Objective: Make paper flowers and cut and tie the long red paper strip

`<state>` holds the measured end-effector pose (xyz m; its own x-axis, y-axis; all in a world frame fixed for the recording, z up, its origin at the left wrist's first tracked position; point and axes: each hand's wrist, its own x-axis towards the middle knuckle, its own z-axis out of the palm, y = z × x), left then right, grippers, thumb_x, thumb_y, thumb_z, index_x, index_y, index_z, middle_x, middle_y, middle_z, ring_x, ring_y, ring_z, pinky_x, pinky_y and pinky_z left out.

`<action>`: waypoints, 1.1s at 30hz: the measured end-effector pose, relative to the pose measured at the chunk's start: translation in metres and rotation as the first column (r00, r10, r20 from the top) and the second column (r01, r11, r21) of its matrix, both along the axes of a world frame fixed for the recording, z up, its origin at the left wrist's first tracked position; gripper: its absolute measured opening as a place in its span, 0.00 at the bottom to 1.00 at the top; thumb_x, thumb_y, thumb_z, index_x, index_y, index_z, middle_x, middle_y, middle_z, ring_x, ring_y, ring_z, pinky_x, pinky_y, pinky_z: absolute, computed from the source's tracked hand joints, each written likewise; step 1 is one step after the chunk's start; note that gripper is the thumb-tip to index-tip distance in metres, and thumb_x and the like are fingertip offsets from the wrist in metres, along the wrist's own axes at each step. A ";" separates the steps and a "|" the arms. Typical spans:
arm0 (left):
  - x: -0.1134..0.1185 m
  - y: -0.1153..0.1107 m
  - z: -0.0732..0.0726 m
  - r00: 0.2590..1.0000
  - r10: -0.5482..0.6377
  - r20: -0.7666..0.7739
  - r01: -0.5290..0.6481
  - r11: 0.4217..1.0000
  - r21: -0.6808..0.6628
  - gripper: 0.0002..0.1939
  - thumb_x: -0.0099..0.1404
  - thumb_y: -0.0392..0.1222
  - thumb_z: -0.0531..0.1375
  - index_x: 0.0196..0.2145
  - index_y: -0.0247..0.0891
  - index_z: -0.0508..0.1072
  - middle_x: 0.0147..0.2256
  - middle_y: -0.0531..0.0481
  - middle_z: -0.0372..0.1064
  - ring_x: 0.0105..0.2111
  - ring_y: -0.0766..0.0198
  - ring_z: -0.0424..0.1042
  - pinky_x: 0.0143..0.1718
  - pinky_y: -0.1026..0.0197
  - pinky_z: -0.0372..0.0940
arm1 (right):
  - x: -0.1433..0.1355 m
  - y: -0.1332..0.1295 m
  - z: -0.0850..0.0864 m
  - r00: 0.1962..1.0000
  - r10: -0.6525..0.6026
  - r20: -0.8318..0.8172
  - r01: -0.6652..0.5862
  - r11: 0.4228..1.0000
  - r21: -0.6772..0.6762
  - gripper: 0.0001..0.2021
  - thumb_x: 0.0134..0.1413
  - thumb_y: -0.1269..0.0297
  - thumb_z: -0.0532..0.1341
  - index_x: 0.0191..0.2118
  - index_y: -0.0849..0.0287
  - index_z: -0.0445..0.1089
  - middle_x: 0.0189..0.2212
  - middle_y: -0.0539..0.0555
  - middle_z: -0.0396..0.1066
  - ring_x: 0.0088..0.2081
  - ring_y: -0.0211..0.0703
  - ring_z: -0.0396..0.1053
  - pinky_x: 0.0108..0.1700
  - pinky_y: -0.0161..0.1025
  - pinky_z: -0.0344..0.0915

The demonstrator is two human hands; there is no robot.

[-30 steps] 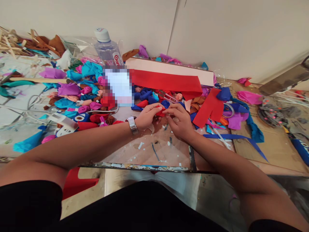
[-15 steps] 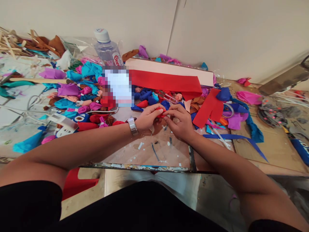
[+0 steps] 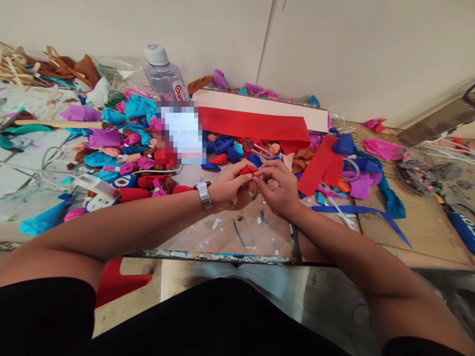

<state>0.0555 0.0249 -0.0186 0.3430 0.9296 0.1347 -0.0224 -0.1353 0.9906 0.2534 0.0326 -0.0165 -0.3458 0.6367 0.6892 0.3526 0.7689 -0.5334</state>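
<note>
A: L hand (image 3: 227, 182) status?
B: Closed on the red pc (image 3: 247, 170), thumb on its near side; metal watch (image 3: 204, 194) on that wrist.
A: R hand (image 3: 278, 190)?
B: Fingertips pinched at the pc's right edge, so both grip it.
A: Where's the pc, exactly?
B: B/w the two hands, over mid desk (image 3: 222, 240); can't tell if it touches.
A: Surroundings?
B: Long red strip (image 3: 256, 126) on the far side, along a pale panel (image 3: 260, 108). Short red strip (image 3: 313, 170) just right of R hand; blue ribbon (image 3: 365, 210) farther right. Bottle (image 3: 163, 81) upright, far left, w/ a blurred-out bright screen (image 3: 184, 131) nearer.
</note>
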 end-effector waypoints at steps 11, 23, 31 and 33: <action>-0.005 0.001 -0.005 0.997 -0.048 -0.066 0.055 0.992 0.114 0.12 0.62 0.43 0.62 0.43 0.38 0.72 0.31 0.57 0.66 0.28 0.68 0.64 0.33 0.64 0.61 | 0.000 0.001 0.000 1.000 0.014 -0.011 -0.013 0.999 0.030 0.06 0.69 0.64 0.67 0.46 0.50 0.82 0.42 0.54 0.78 0.44 0.46 0.78 0.47 0.45 0.76; -0.002 0.002 -0.002 0.999 -0.045 0.030 0.046 0.999 -0.025 0.10 0.59 0.42 0.62 0.39 0.38 0.73 0.27 0.56 0.66 0.26 0.68 0.64 0.29 0.64 0.59 | 0.001 0.002 -0.001 0.999 0.032 -0.021 -0.032 0.999 0.012 0.08 0.69 0.64 0.68 0.48 0.48 0.84 0.40 0.54 0.77 0.41 0.45 0.76 0.43 0.45 0.76; -0.001 0.002 0.000 0.989 -0.024 0.143 0.041 0.992 -0.119 0.14 0.62 0.49 0.67 0.37 0.36 0.73 0.22 0.58 0.64 0.21 0.70 0.61 0.23 0.67 0.56 | 0.002 0.004 -0.005 0.999 0.049 -0.016 -0.048 0.999 0.026 0.14 0.69 0.67 0.67 0.53 0.44 0.84 0.42 0.53 0.77 0.41 0.43 0.75 0.42 0.43 0.75; 0.000 0.001 -0.001 0.989 0.001 0.145 0.017 0.993 -0.119 0.15 0.63 0.50 0.68 0.39 0.37 0.73 0.23 0.58 0.64 0.21 0.71 0.61 0.23 0.67 0.56 | 0.002 0.004 -0.006 0.998 0.044 -0.039 -0.044 0.999 0.017 0.12 0.68 0.67 0.67 0.51 0.45 0.85 0.42 0.53 0.78 0.42 0.43 0.76 0.43 0.43 0.76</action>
